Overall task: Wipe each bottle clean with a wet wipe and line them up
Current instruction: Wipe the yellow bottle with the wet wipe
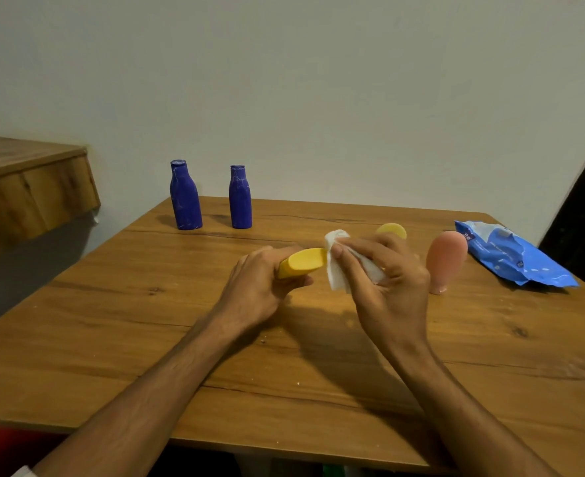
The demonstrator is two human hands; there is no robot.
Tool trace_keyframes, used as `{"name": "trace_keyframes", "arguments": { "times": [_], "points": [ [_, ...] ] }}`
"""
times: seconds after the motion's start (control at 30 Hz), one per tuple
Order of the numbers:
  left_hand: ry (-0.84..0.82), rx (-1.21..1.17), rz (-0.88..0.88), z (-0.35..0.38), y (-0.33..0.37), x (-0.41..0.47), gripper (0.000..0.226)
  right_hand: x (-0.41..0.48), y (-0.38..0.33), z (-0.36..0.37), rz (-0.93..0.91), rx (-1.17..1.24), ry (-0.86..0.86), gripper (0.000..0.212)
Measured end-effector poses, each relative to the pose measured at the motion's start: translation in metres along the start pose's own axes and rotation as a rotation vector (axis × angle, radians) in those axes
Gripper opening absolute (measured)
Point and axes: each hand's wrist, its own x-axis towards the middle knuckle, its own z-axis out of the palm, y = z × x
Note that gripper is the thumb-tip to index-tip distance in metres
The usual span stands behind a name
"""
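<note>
Grips yellow bottle (303,261) sideways in left hand (260,280), over worktop (146,339). Pinches wipe (335,266) in right hand (390,273) and presses it against the bottle's end. Could tip pink bottle (444,259), standing just beside the right knuckles, on a wide stroke. Might also lose the damp bottle from a loose grip, toward blue bottles (185,197) behind.

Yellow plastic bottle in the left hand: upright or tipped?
Tipped. The yellow plastic bottle lies sideways in the left hand, its end against the white wet wipe.
</note>
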Motion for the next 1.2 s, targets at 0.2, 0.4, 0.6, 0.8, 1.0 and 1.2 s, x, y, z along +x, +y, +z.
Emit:
{"name": "trace_keyframes", "arguments": {
  "times": [0.2, 0.4, 0.6, 0.8, 1.0, 1.2],
  "points": [
    [-0.011, 0.025, 0.014, 0.001, -0.004, -0.001, 0.028, -0.004, -0.003, 0.005, -0.126, -0.076, -0.14, 0.025],
    [-0.045, -0.043, -0.038, 0.002, -0.005, 0.001, 0.034, -0.003, -0.003, 0.003, -0.092, -0.08, -0.097, 0.028],
    [-0.144, -0.188, -0.109, 0.001, -0.005, 0.004, 0.033, -0.001, 0.001, 0.002, -0.199, -0.072, -0.061, 0.024],
    [-0.143, -0.113, -0.089, 0.007, -0.015, 0.005, 0.029, -0.004, -0.002, 0.007, -0.418, -0.127, -0.056, 0.025],
    [-0.12, 0.036, -0.059, 0.008, -0.019, 0.005, 0.036, -0.008, -0.002, 0.011, -0.536, -0.201, -0.033, 0.031],
    [-0.104, -0.124, -0.028, 0.005, -0.01, 0.003, 0.035, -0.004, -0.001, 0.007, -0.52, -0.264, 0.017, 0.019]
  ]
}}
